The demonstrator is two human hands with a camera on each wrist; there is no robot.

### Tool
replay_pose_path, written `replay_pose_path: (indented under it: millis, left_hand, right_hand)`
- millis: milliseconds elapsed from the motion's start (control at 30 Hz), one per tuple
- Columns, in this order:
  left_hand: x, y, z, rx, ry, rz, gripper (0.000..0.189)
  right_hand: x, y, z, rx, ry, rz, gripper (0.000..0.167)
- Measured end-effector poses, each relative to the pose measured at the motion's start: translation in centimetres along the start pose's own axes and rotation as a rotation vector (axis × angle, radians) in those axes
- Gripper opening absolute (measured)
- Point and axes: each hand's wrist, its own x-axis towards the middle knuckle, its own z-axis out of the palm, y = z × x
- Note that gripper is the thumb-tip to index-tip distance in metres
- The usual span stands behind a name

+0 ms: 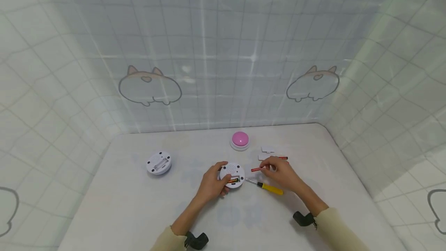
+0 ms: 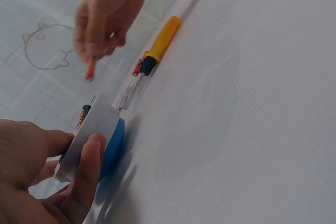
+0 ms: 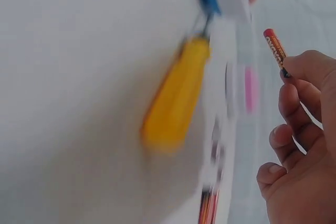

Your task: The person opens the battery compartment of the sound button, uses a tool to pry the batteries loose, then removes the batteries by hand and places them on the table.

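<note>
My left hand (image 1: 210, 182) grips a round white push-button light (image 1: 231, 169), turned underside up, by its edge. Its battery bay faces upward with one battery (image 1: 234, 180) lying in it, my thumb beside it. A blue dome (image 2: 113, 153) shows beneath the white body in the left wrist view. To the right, my right hand (image 1: 281, 172) pinches a small red battery (image 3: 275, 48) by its dark end between thumb and fingertips, held in the air apart from the light. A yellow-handled screwdriver (image 1: 272, 189) lies between the hands, its tip close to the light's edge.
Another white round unit (image 1: 159, 163) lies underside up at the left, its bay uncovered. A pink-domed one (image 1: 240, 139) stands dome up at the back. Small white pieces (image 1: 267, 149) and more red battery (image 1: 283, 158) lie behind my right hand. Patterned curtain walls enclose the table.
</note>
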Motion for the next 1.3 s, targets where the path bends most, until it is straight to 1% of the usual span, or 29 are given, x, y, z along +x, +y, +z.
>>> replay_pose_path:
  millis: [100, 233, 333, 433, 533, 733, 833, 1000, 1300]
  left_hand:
    - [0.0, 0.1, 0.0, 0.004, 0.0, 0.005, 0.051]
    - [0.1, 0.1, 0.0, 0.009, -0.003, -0.005, 0.051]
    - [0.2, 0.1, 0.0, 0.009, -0.001, -0.023, 0.051]
    - [0.1, 0.1, 0.0, 0.011, 0.003, -0.031, 0.051]
    - [0.0, 0.0, 0.0, 0.012, -0.001, -0.034, 0.051]
    - [0.0, 0.1, 0.0, 0.02, 0.0, -0.038, 0.051]
    - [0.0, 0.0, 0.0, 0.023, 0.004, -0.037, 0.052]
    - [0.1, -0.1, 0.1, 0.016, 0.005, -0.03, 0.051]
    - [0.2, -0.2, 0.1, 0.006, 0.002, -0.031, 0.051]
  right_hand:
    - [-0.6, 1.9, -1.4, -0.054, 0.024, 0.016, 0.009]
    - [-1.3, 4.1, -2.9, -0.119, 0.038, 0.067, 0.008]
    - [-1.6, 5.2, -3.7, -0.127, 0.026, 0.111, 0.008]
    - [-1.6, 5.9, -4.2, -0.123, 0.009, 0.14, 0.013]
    - [-1.6, 6.5, -4.5, -0.128, -0.007, 0.163, 0.014]
    - [-1.5, 7.7, -4.5, -0.206, -0.026, 0.174, 0.01]
    - [-1.3, 8.1, -4.5, -0.218, -0.036, 0.182, 0.011]
    - [-1.1, 8.2, -4.6, -0.226, -0.033, 0.197, 0.009]
    - [-1.2, 8.2, -4.7, -0.235, -0.028, 0.181, 0.011]
